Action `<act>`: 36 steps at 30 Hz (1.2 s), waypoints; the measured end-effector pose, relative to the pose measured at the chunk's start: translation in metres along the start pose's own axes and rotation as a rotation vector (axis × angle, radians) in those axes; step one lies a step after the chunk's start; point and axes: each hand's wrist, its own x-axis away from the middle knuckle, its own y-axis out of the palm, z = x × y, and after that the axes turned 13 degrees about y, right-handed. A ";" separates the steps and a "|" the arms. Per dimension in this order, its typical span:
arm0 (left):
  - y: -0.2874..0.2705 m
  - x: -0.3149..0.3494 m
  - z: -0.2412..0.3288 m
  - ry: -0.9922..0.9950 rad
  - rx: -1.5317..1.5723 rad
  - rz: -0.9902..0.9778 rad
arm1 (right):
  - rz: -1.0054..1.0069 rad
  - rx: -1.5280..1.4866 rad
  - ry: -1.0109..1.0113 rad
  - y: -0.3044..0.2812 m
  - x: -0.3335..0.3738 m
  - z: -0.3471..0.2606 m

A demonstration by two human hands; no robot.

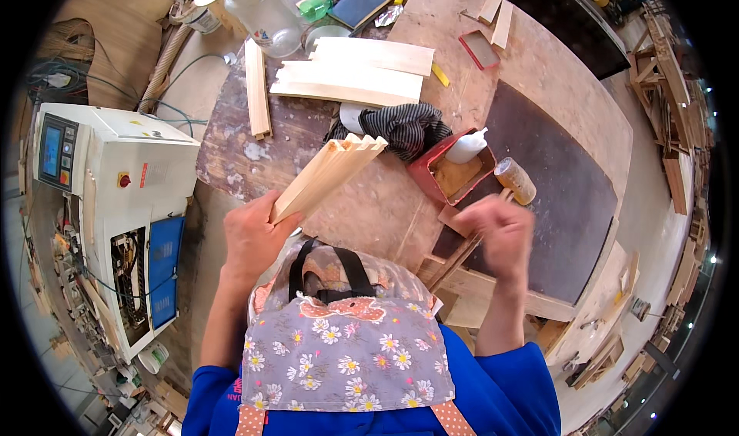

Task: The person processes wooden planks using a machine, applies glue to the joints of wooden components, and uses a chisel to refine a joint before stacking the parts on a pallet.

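My left hand [258, 232] is wrapped round a small stack of pale wooden boards [327, 178], held tilted over the near edge of the table. Their upper ends are cut with notches. My right hand [502, 232] is raised beside the red box, its fingers curled and a little blurred. Whatever those fingers may hold is hidden. Just left of it and below runs a long wooden handle [462, 257], leading toward a mallet [516, 180] with a round wooden head. Inside the open red box [422, 176] stands a white squeeze bottle [467, 147].
A striped dark cloth [408, 128] lies beyond the boards in my hand. Farther back are loose pale boards [350, 82], a clear plastic jar [265, 16] and a blue book [362, 3]. A white machine [115, 159] with a control panel stands at the left.
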 end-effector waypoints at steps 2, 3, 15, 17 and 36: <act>0.001 -0.006 0.002 0.017 -0.020 -0.003 | -0.199 0.126 -0.043 0.029 0.000 0.003; 0.003 -0.010 0.005 0.048 -0.023 0.021 | -0.207 0.194 -0.139 0.044 -0.002 0.004; 0.013 -0.012 0.023 0.163 -0.169 0.047 | -0.416 0.409 -0.145 0.101 -0.010 -0.011; 0.017 -0.010 0.019 0.203 -0.195 0.092 | -0.444 0.419 -0.122 0.113 -0.009 -0.008; -0.008 -0.014 0.015 -0.578 0.828 0.415 | -0.262 0.457 -0.471 0.149 -0.022 0.004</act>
